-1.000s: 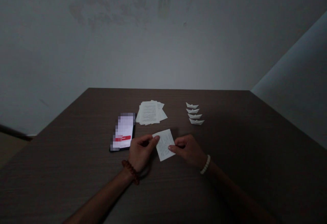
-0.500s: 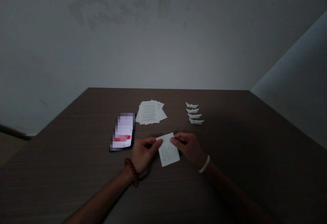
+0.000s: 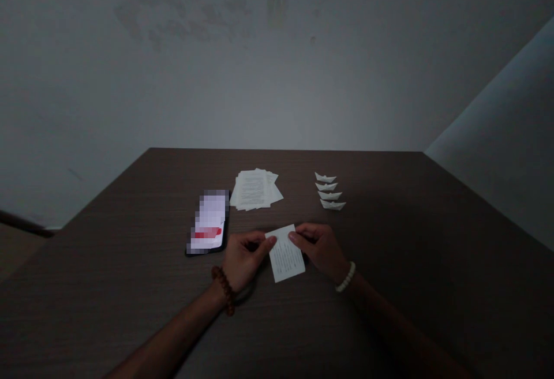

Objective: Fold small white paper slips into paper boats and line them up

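A small rectangle of printed white paper (image 3: 286,261) is held between my two hands, its lines of text facing up. My left hand (image 3: 243,258) pinches its upper left corner, thumb on top and fingers behind. At the upper right corner, my right hand (image 3: 321,250) grips the sheet the same way. The fingertips behind the paper are hidden. Beyond my right hand, several folded paper boats (image 3: 332,205) lie in a column. A loose stack of printed paper sheets (image 3: 253,190) rests beyond my left hand.
A phone (image 3: 209,211) with a lit, partly blurred screen lies left of the stack, close to my left hand. Everything rests on a dark wooden table (image 3: 130,298). A grey wall (image 3: 277,90) stands behind the table's far edge.
The paper has turned slightly and come a little nearer to me. My right hand has shifted from the sheet's right side up to its upper right corner.
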{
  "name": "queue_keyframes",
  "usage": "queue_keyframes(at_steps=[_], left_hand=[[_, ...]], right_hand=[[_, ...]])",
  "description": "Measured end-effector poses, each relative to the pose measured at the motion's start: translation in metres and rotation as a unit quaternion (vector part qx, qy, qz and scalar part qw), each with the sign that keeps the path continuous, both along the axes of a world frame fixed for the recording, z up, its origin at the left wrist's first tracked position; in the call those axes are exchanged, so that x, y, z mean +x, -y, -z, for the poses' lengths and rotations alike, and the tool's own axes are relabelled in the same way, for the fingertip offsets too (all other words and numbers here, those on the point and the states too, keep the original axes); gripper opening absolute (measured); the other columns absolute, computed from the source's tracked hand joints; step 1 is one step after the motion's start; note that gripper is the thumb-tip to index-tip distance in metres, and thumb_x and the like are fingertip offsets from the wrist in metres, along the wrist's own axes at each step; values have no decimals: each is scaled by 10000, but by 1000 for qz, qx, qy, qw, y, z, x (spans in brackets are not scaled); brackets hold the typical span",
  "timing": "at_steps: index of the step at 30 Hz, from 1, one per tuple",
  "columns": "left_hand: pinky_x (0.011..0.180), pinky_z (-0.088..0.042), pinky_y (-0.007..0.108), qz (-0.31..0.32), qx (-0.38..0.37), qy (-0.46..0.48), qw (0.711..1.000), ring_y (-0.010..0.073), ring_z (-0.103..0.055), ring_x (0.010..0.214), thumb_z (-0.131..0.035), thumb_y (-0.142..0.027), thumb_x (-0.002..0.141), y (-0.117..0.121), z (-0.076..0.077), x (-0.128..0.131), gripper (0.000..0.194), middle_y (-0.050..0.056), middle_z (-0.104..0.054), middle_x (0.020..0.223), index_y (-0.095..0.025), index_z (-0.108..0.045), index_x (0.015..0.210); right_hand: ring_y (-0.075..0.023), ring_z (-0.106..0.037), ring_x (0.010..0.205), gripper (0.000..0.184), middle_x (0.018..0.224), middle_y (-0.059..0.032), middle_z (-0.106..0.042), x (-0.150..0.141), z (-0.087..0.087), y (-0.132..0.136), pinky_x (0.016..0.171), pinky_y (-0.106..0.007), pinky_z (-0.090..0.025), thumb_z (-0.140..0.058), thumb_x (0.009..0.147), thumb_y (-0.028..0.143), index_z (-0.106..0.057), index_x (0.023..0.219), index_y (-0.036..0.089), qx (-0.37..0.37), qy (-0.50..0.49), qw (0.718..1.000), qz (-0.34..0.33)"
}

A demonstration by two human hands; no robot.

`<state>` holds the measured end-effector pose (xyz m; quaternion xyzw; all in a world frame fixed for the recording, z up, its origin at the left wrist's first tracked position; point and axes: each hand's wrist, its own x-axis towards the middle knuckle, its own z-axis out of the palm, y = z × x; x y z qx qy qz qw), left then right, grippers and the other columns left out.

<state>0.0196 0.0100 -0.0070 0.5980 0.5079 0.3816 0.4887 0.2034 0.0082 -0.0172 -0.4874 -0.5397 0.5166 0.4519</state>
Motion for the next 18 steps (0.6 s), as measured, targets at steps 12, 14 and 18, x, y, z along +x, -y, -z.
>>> queue_keyframes(at_steps=[12,14,18], left_hand=[[546,-449,241,-1,0,-3,1000,152,-587,581,-639,-404,767,1,-2,1,316,29,-651,612,-127,-662,617],[592,-479,261,-14,3,-4,1000,176,-624,639,-641,-394,763,0,-2,1,278,48,-691,680,-132,-691,681],[638,-494,284,-55,23,-36,998,203,-649,707,-650,-376,743,-4,1,-2,239,63,-720,748,-145,-711,742]], right_hand=[[-145,-613,561,225,626,-31,-681,-3,2,-1,507,-229,-445,-657,749,354,-671,675,142,28,39,998,36],[-149,-616,562,222,626,-33,-685,-2,2,-1,504,-231,-449,-660,745,352,-673,669,144,31,50,998,35],[-163,-636,586,209,655,-41,-702,0,1,-1,513,-239,-459,-659,747,343,-686,684,145,32,64,997,26]])
